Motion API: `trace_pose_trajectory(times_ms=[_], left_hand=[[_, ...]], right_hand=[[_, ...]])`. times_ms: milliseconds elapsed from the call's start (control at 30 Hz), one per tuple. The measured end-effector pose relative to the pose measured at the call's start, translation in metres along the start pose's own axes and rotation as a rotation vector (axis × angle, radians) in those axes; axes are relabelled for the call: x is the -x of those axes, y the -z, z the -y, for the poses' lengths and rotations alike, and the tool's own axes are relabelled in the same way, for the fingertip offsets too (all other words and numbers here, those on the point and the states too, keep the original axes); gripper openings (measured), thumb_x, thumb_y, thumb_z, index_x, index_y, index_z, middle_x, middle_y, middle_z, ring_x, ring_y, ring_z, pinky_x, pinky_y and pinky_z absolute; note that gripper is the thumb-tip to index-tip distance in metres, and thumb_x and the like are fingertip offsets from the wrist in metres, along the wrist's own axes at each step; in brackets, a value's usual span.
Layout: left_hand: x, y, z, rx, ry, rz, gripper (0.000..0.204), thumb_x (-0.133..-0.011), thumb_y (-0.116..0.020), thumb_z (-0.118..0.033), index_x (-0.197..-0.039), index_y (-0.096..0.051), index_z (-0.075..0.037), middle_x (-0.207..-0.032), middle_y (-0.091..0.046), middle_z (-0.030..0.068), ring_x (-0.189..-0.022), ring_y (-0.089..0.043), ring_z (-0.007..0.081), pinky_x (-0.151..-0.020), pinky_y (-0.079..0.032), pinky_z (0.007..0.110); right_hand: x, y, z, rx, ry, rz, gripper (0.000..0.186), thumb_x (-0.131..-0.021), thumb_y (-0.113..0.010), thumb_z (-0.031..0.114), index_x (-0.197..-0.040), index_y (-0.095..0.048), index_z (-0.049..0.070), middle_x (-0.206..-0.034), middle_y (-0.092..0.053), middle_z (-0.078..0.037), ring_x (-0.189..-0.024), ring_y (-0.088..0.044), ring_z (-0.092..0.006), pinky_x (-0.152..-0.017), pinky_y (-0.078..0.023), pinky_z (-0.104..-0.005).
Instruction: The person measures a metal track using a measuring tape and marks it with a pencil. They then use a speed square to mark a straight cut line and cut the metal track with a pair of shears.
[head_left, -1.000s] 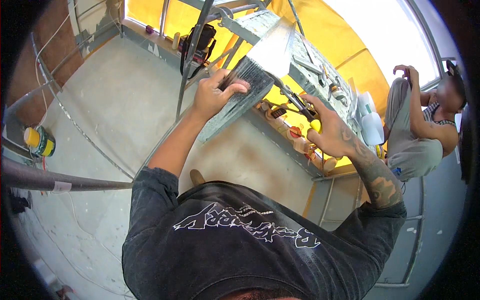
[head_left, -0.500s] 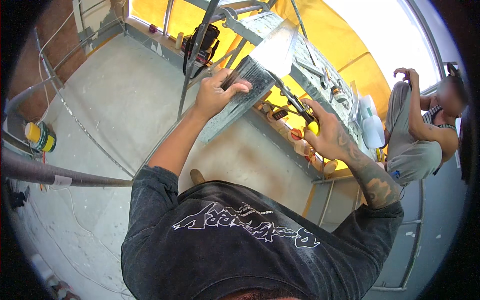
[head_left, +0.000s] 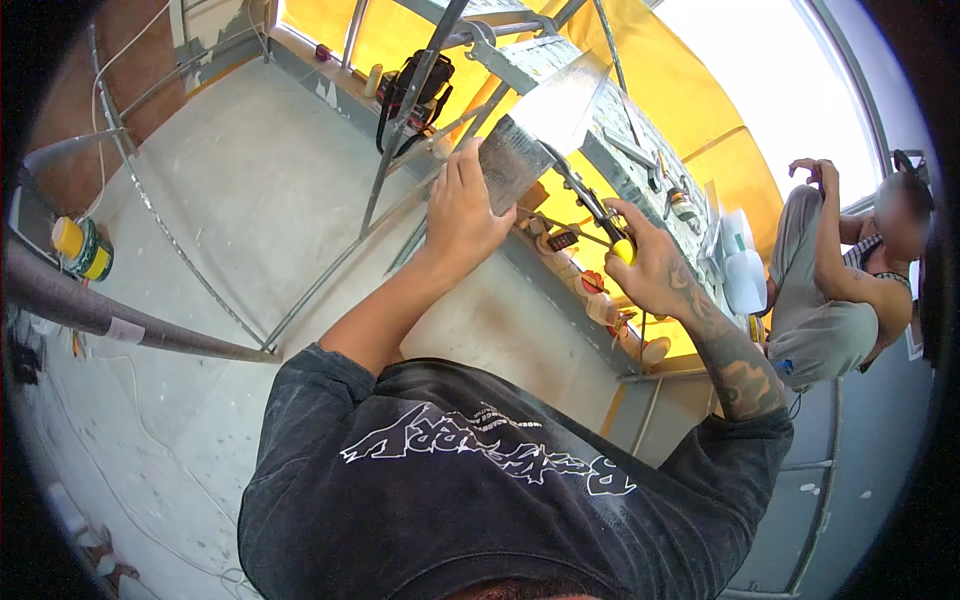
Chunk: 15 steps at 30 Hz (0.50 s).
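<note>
A thin, shiny piece of sheet metal (head_left: pixel 512 165) is held up in front of me, its far part bright with glare. My left hand (head_left: pixel 462 215) grips its near left edge, fingers along the side and thumb by the lower corner. My right hand (head_left: pixel 648 262) is closed around tin snips (head_left: pixel 592 198) with yellow and black handles. The jaws of the snips meet the right edge of the metal; how far they are apart is too small to tell.
A scaffold plank (head_left: pixel 625 165) carrying tools lies beyond the metal. Scaffold tubes (head_left: pixel 410 100) rise ahead. A person (head_left: pixel 835 270) squats at the right, near white containers (head_left: pixel 743 265). A black bag (head_left: pixel 418 85) sits by the yellow sheeting (head_left: pixel 730 165). A yellow-topped bucket (head_left: pixel 82 248) stands left.
My left hand has shifted from lying across the metal's face, thumb on top, to its near left edge. The snips stay at the right edge. The whole view has moved slightly.
</note>
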<state>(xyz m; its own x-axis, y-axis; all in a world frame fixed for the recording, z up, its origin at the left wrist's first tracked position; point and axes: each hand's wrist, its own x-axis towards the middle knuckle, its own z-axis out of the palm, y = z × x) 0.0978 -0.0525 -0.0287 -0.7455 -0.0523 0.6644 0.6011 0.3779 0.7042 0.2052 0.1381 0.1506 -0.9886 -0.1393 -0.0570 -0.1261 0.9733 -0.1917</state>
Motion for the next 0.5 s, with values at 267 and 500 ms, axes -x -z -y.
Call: trace_pose_trajectory(times_ms=[267, 500], left_hand=[[0.01, 0.007, 0.003, 0.063, -0.021, 0.034, 0.098, -0.071, -0.088, -0.011, -0.151, -0.033, -0.001, -0.133, -0.055, 0.0253, -0.123, -0.056, 0.0455, -0.103, -0.048, 0.051], [0.01, 0.01, 0.007, 0.116, -0.051, 0.031, 0.101, -0.072, -0.087, -0.012, -0.155, -0.031, 0.0, -0.135, -0.056, 0.0264, -0.126, -0.056, 0.0453, -0.105, -0.047, 0.051]], right_hand=[[-0.011, -0.004, 0.004, 0.029, -0.016, 0.014, 0.065, -0.085, -0.065, 0.022, -0.146, -0.046, 0.009, -0.101, -0.069, -0.029, -0.095, -0.07, -0.0439, -0.089, -0.053, -0.0479], [-0.013, 0.0, 0.0, 0.019, -0.091, 0.08, 0.069, -0.083, -0.063, 0.016, -0.148, -0.046, 0.004, -0.118, -0.067, -0.028, -0.113, -0.067, -0.0392, -0.101, -0.05, -0.0438]])
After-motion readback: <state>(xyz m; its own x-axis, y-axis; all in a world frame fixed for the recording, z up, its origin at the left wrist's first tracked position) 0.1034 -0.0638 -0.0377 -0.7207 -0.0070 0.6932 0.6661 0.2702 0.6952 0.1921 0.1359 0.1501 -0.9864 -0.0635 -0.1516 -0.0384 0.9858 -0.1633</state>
